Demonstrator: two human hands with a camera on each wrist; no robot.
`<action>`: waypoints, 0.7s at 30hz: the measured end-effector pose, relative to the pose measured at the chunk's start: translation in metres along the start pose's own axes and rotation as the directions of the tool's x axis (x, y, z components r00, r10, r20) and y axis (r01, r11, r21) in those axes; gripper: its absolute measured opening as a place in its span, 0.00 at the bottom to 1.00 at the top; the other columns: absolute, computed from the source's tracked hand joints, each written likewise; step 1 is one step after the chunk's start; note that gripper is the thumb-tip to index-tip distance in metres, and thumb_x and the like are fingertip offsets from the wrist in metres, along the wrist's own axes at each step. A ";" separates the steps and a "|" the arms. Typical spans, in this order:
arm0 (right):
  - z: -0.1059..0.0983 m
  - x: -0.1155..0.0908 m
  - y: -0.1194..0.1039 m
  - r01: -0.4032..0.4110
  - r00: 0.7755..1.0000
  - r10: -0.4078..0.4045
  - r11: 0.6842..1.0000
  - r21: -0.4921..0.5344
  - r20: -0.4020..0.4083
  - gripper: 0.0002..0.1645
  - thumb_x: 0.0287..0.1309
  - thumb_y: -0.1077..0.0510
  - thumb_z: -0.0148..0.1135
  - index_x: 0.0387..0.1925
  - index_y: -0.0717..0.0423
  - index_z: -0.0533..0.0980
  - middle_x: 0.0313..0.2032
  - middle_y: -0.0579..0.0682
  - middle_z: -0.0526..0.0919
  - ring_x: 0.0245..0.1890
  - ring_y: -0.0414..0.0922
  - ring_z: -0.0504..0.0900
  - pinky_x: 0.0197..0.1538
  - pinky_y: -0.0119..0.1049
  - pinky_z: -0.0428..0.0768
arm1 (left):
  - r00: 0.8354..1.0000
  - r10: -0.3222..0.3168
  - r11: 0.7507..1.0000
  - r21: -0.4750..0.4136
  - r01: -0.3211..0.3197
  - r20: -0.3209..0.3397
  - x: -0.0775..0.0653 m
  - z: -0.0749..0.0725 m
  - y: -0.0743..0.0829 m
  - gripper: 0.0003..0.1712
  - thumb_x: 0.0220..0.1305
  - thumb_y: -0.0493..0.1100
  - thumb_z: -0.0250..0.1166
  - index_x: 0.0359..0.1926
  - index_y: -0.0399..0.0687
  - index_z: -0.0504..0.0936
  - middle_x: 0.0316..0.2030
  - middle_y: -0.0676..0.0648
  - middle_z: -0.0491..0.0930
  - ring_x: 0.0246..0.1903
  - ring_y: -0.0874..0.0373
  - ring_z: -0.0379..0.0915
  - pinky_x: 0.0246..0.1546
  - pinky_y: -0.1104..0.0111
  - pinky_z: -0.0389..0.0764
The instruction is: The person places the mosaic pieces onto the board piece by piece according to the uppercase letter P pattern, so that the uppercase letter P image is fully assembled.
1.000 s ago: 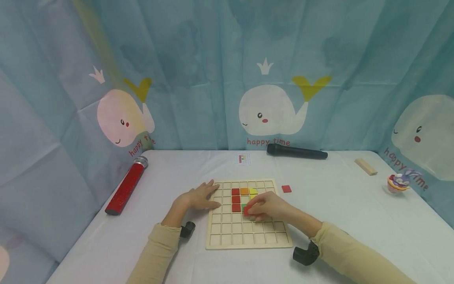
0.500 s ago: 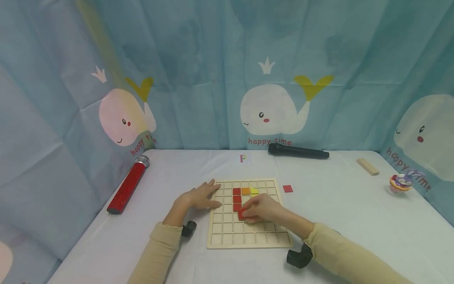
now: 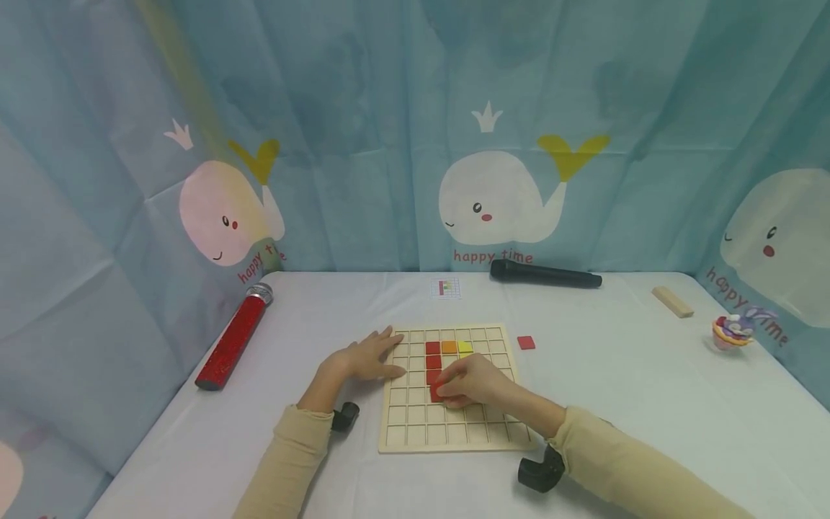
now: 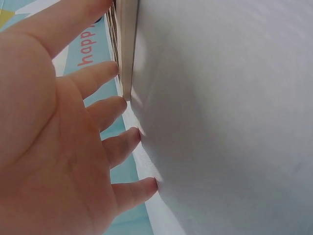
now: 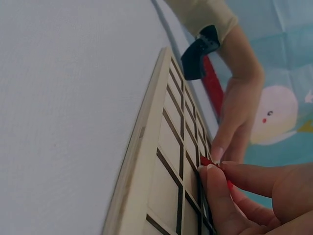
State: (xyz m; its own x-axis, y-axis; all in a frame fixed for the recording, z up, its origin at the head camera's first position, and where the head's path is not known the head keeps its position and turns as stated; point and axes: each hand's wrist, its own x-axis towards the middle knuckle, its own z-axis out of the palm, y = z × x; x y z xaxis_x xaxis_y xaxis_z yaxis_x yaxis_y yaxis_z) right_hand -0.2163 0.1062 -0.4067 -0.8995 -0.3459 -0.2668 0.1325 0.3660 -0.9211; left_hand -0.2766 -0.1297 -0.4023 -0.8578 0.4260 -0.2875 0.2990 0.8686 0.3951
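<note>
A wooden grid board (image 3: pixel 415 416) lies on the white table. My right hand (image 3: pixel 476 382) pinches a red square tile (image 3: pixel 436 392) between thumb and fingers, right at the cell below a column of red tiles (image 3: pixel 433 362). In the right wrist view the held red tile (image 5: pixel 206 160) shows at the fingertips, close over the grid. An orange tile (image 3: pixel 449 347) and a yellow tile (image 3: pixel 465 347) sit in the top row of the pattern; other tiles are hidden behind my right hand. My left hand (image 3: pixel 368 358) rests with spread fingers at the board's left edge, thumb and index on it.
Right of the board lies a loose red tile (image 3: pixel 526 342). Behind it are a small printed pattern card (image 3: pixel 445 288) and a black microphone (image 3: pixel 546 274). A red microphone (image 3: pixel 233 339) lies at left; a wooden block (image 3: pixel 672 302) and a cupcake-shaped toy (image 3: pixel 733 333) stand at right.
My right hand has moved left and slightly down with the red tile, from beside the green tile to below the red column. The left hand stays in place at the board.
</note>
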 end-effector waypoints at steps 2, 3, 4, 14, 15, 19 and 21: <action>0.000 0.000 0.000 0.002 1.000 -0.002 1.000 0.009 0.008 0.13 0.52 0.64 0.70 0.41 0.64 0.81 0.28 0.52 0.84 0.25 0.43 0.84 0.33 0.33 0.83 | 1.000 0.012 1.000 0.001 -0.012 -0.002 -0.001 -0.001 0.000 0.43 0.64 0.57 0.61 0.72 0.46 0.57 0.73 0.38 0.46 0.71 0.39 0.39 0.64 0.40 0.46; 0.000 -0.001 0.000 0.005 1.000 -0.005 1.000 0.009 0.010 0.13 0.52 0.64 0.70 0.41 0.64 0.81 0.28 0.52 0.84 0.25 0.43 0.84 0.33 0.33 0.83 | 1.000 0.015 1.000 0.005 -0.015 -0.003 -0.001 -0.001 0.000 0.42 0.64 0.57 0.61 0.73 0.46 0.57 0.73 0.38 0.46 0.71 0.39 0.39 0.64 0.40 0.46; 0.000 -0.001 0.000 0.004 1.000 -0.004 1.000 0.008 0.012 0.13 0.53 0.64 0.69 0.42 0.64 0.81 0.29 0.52 0.84 0.26 0.43 0.84 0.33 0.34 0.83 | 1.000 0.020 1.000 0.005 -0.020 -0.004 -0.001 -0.001 0.000 0.42 0.64 0.57 0.61 0.72 0.45 0.57 0.72 0.38 0.46 0.70 0.39 0.39 0.64 0.39 0.46; 0.000 -0.002 -0.001 -0.018 1.000 0.017 0.998 -0.055 -0.021 0.13 0.54 0.61 0.69 0.42 0.62 0.82 0.31 0.51 0.83 0.24 0.42 0.84 0.33 0.32 0.82 | 1.000 0.014 1.000 0.012 -0.014 -0.004 0.001 -0.002 0.000 0.43 0.64 0.58 0.61 0.73 0.47 0.57 0.73 0.39 0.46 0.71 0.40 0.39 0.64 0.40 0.46; 0.000 -0.002 -0.001 -0.018 1.000 0.017 0.998 -0.059 -0.024 0.13 0.54 0.61 0.69 0.42 0.62 0.82 0.31 0.51 0.83 0.24 0.42 0.84 0.33 0.32 0.82 | 1.000 0.010 1.000 0.012 -0.010 -0.003 0.001 -0.001 -0.001 0.43 0.64 0.58 0.61 0.73 0.47 0.57 0.73 0.39 0.46 0.71 0.40 0.39 0.64 0.40 0.46; 0.002 0.000 -0.002 -0.008 1.000 0.007 0.999 -0.047 -0.020 0.11 0.55 0.61 0.68 0.41 0.62 0.82 0.31 0.51 0.83 0.24 0.42 0.84 0.33 0.32 0.83 | 1.000 0.004 1.000 0.002 -0.004 -0.001 0.002 -0.001 -0.001 0.43 0.64 0.58 0.61 0.73 0.47 0.57 0.73 0.40 0.46 0.71 0.41 0.39 0.64 0.40 0.46; 0.002 0.000 -0.001 -0.002 1.000 0.001 0.999 -0.040 -0.014 0.11 0.56 0.62 0.67 0.41 0.63 0.82 0.31 0.51 0.83 0.24 0.43 0.84 0.33 0.32 0.83 | 1.000 0.002 1.000 -0.002 -0.002 -0.002 0.002 0.000 0.000 0.43 0.63 0.58 0.61 0.73 0.47 0.57 0.73 0.40 0.47 0.71 0.41 0.39 0.64 0.40 0.46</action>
State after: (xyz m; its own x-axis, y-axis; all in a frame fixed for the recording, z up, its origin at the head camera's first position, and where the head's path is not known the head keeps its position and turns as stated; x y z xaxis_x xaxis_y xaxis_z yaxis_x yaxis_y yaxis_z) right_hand -0.2156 0.1039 -0.4060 -0.9053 -0.3331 -0.2636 0.1172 0.4007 -0.9087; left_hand -0.2784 -0.1295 -0.4025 -0.8580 0.4271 -0.2853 0.2995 0.8673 0.3977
